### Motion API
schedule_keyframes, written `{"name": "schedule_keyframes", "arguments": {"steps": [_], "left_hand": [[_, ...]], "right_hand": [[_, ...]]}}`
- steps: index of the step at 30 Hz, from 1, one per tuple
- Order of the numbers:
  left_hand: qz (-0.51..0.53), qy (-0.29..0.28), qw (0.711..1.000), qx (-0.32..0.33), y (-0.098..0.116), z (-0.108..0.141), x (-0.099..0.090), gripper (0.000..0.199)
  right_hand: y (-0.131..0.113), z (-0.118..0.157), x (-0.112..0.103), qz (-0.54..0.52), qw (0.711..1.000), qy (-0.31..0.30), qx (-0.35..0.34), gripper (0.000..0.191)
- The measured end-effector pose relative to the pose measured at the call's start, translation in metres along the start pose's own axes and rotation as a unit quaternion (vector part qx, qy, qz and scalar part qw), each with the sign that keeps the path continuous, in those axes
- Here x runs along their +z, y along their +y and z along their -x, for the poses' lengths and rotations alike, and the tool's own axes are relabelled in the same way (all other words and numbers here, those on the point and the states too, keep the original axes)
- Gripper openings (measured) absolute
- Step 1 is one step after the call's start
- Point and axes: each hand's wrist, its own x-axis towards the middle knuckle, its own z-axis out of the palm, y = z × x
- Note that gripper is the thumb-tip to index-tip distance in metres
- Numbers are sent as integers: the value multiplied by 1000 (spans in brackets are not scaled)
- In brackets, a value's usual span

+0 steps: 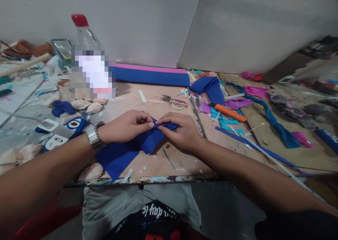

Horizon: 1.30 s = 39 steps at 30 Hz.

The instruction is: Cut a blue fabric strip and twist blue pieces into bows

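A piece of blue fabric [151, 139] is pinched along its upper edge between my two hands, over the middle of the table. My left hand [129, 125], with a metal watch on its wrist, is closed on the fabric with thumb and forefinger. Opposite it, my right hand [182, 131] also grips the cloth, its fingertips nearly meeting the left ones. Another part of blue cloth [118, 159] spreads on the table under my left wrist; whether it joins the held piece is unclear. Just beyond my hands lie small thread snips [174, 101].
A red-capped bottle [88, 36], partly pixelated, stands back left. A long blue and pink fabric strip [153, 75] lies along the wall. To the right are an orange cutter [230, 113], fabric scraps and a teal twisted strip [274, 122]. Pale cloth pieces [91, 171] lie left.
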Motion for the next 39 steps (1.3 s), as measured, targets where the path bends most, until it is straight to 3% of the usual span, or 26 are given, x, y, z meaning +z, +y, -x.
{"name": "schedule_keyframes", "arguments": {"steps": [18,29,39], "left_hand": [[-58,47,997,28,0,3,7,28],[-192,81,977,46,9,7,9,22],[-245,89,963,62,6,5,9,23]], "right_hand": [[2,0,0,50,998,-19,-20,11],[7,-2,-2,102,993,-32,-39,6],[7,-2,-2,77,996,-47,-15,7]]}}
